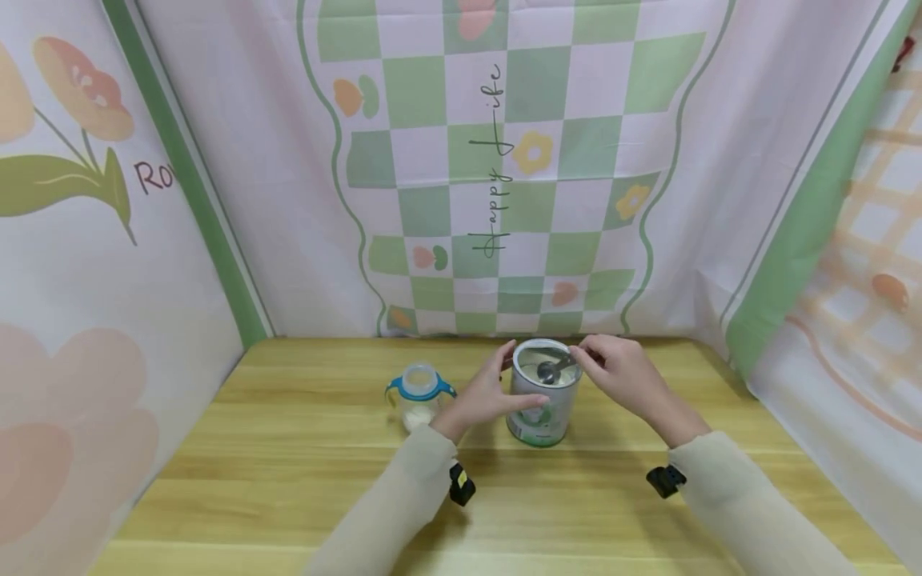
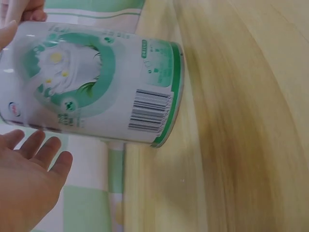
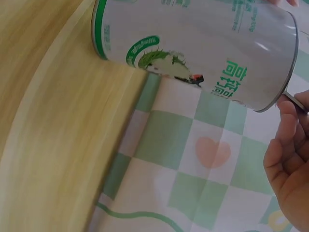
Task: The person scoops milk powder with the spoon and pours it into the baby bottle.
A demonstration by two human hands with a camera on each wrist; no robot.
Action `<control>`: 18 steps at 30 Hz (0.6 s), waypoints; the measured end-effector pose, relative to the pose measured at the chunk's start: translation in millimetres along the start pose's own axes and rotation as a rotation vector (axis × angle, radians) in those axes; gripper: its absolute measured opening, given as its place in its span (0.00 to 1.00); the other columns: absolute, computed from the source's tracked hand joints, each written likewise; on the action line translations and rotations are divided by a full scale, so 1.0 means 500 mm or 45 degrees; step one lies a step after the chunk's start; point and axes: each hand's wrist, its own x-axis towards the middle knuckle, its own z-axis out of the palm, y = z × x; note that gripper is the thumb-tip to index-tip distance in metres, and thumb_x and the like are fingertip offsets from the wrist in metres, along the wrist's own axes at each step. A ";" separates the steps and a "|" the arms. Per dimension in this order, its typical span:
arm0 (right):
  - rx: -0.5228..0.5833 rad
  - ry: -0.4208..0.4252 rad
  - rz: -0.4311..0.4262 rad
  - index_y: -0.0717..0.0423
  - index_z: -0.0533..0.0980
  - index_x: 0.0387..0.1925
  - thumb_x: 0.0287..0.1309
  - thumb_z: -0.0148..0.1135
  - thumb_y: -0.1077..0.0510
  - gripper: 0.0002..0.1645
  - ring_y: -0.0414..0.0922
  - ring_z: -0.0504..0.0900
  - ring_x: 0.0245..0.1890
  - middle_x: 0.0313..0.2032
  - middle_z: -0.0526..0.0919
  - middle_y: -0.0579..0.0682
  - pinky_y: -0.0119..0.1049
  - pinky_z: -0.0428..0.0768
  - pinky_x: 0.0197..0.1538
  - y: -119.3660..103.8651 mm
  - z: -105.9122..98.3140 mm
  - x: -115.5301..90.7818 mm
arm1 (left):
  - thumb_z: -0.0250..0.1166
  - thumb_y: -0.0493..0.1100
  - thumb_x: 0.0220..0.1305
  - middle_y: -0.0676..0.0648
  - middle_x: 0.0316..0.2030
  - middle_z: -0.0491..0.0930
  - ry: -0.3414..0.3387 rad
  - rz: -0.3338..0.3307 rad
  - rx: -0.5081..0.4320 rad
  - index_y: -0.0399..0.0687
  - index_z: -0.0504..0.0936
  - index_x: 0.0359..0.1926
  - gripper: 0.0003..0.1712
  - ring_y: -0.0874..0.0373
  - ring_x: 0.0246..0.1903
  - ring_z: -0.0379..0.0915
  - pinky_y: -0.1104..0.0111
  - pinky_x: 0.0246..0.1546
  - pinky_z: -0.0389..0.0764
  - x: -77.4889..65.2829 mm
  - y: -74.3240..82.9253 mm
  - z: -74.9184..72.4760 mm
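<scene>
A white and green milk powder can (image 1: 545,416) stands upright and uncovered on the table, pale powder visible inside. My left hand (image 1: 484,394) holds the can from its left side, thumb across the front and fingers toward the back. At the rim, my right hand (image 1: 625,376) pinches the handle of a metal spoon (image 1: 548,373), whose bowl is inside the can's mouth over the powder. In the right wrist view the spoon's handle (image 3: 295,102) sticks out past the rim. A barcode on the can (image 2: 149,110) shows in the left wrist view.
A clear baby bottle (image 1: 419,382) with a blue two-handled collar stands left of the can, pale powder in its bottom, partly behind my left wrist. The wooden table (image 1: 288,456) ends at a checked curtain (image 1: 519,208); more printed cloth hangs on both sides.
</scene>
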 end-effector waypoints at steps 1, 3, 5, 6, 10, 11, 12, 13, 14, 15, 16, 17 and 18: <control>-0.014 -0.011 -0.006 0.48 0.73 0.21 0.65 0.65 0.64 0.18 0.35 0.60 0.15 0.16 0.63 0.36 0.32 0.64 0.21 0.000 0.000 0.001 | 0.77 0.59 0.54 0.53 0.72 0.59 0.001 0.003 -0.016 0.55 0.49 0.79 0.61 0.53 0.70 0.58 0.49 0.66 0.63 0.002 -0.001 0.003; -0.046 -0.034 -0.017 0.47 0.71 0.20 0.65 0.65 0.63 0.19 0.35 0.60 0.15 0.16 0.63 0.36 0.32 0.64 0.21 0.001 0.001 0.003 | 0.78 0.58 0.54 0.52 0.71 0.61 -0.001 0.009 -0.039 0.57 0.50 0.79 0.60 0.53 0.69 0.59 0.49 0.65 0.64 0.005 -0.002 0.009; -0.080 -0.053 -0.025 0.46 0.71 0.20 0.65 0.65 0.63 0.19 0.35 0.60 0.16 0.16 0.63 0.37 0.32 0.65 0.21 0.001 0.002 0.006 | 0.78 0.57 0.53 0.50 0.70 0.63 -0.004 0.034 -0.049 0.58 0.51 0.79 0.60 0.51 0.69 0.60 0.49 0.65 0.64 0.008 -0.001 0.013; -0.094 -0.060 -0.028 0.47 0.71 0.20 0.65 0.65 0.62 0.19 0.35 0.60 0.16 0.16 0.64 0.37 0.32 0.65 0.21 0.002 0.003 0.007 | 0.78 0.56 0.53 0.49 0.70 0.63 -0.006 0.046 -0.054 0.57 0.52 0.78 0.59 0.50 0.69 0.60 0.49 0.65 0.64 0.009 0.000 0.014; -0.132 -0.081 -0.043 0.48 0.72 0.20 0.65 0.65 0.62 0.18 0.36 0.62 0.16 0.17 0.66 0.38 0.33 0.67 0.22 0.003 0.003 0.011 | 0.79 0.55 0.53 0.47 0.69 0.65 0.003 0.069 -0.054 0.55 0.52 0.78 0.60 0.49 0.67 0.63 0.51 0.64 0.66 0.016 0.000 0.019; -0.141 -0.086 -0.045 0.49 0.73 0.21 0.65 0.65 0.62 0.17 0.36 0.63 0.17 0.17 0.67 0.38 0.33 0.67 0.22 0.004 0.003 0.011 | 0.79 0.55 0.53 0.47 0.68 0.65 0.002 0.068 -0.062 0.55 0.52 0.78 0.60 0.49 0.66 0.64 0.52 0.64 0.66 0.018 -0.001 0.020; -0.152 -0.092 -0.047 0.50 0.73 0.21 0.65 0.66 0.62 0.17 0.36 0.63 0.17 0.17 0.68 0.39 0.34 0.68 0.22 0.004 0.003 0.012 | 0.79 0.55 0.53 0.47 0.69 0.65 0.000 0.058 -0.069 0.55 0.51 0.79 0.61 0.50 0.66 0.65 0.52 0.64 0.67 0.020 -0.001 0.021; -0.163 -0.099 -0.051 0.50 0.74 0.21 0.65 0.66 0.62 0.16 0.36 0.64 0.17 0.18 0.68 0.39 0.34 0.69 0.23 0.004 0.003 0.012 | 0.79 0.55 0.52 0.46 0.69 0.64 0.000 0.043 -0.079 0.55 0.50 0.79 0.62 0.52 0.65 0.65 0.53 0.63 0.68 0.022 -0.001 0.023; -0.171 -0.104 -0.056 0.51 0.75 0.22 0.64 0.66 0.62 0.15 0.36 0.65 0.18 0.18 0.70 0.39 0.34 0.70 0.23 0.004 0.004 0.013 | 0.79 0.56 0.52 0.45 0.69 0.64 -0.001 0.029 -0.089 0.56 0.50 0.79 0.62 0.52 0.64 0.66 0.53 0.63 0.68 0.023 -0.002 0.024; -0.178 -0.108 -0.062 0.52 0.76 0.23 0.64 0.66 0.62 0.13 0.36 0.66 0.18 0.19 0.71 0.40 0.35 0.71 0.23 0.003 0.004 0.014 | 0.79 0.56 0.52 0.45 0.70 0.63 0.002 0.012 -0.096 0.56 0.49 0.79 0.63 0.53 0.64 0.66 0.54 0.62 0.69 0.025 -0.002 0.025; -0.185 -0.111 -0.071 0.53 0.77 0.24 0.64 0.67 0.62 0.12 0.36 0.67 0.19 0.19 0.72 0.41 0.35 0.72 0.24 0.002 0.004 0.015 | 0.79 0.57 0.52 0.45 0.70 0.63 0.006 -0.003 -0.109 0.56 0.49 0.79 0.63 0.53 0.64 0.66 0.54 0.62 0.69 0.026 -0.001 0.027; -0.184 -0.111 -0.083 0.54 0.78 0.25 0.63 0.67 0.63 0.11 0.36 0.68 0.19 0.20 0.73 0.41 0.35 0.72 0.24 0.001 0.003 0.017 | 0.79 0.57 0.52 0.45 0.70 0.63 0.012 -0.012 -0.117 0.56 0.48 0.79 0.63 0.52 0.64 0.66 0.54 0.62 0.69 0.027 -0.001 0.028; -0.186 -0.108 -0.096 0.54 0.78 0.26 0.63 0.67 0.63 0.10 0.37 0.69 0.20 0.21 0.74 0.41 0.36 0.72 0.24 -0.001 0.003 0.018 | 0.79 0.57 0.52 0.45 0.70 0.62 0.019 -0.023 -0.119 0.56 0.49 0.79 0.63 0.51 0.64 0.66 0.55 0.61 0.70 0.028 0.000 0.028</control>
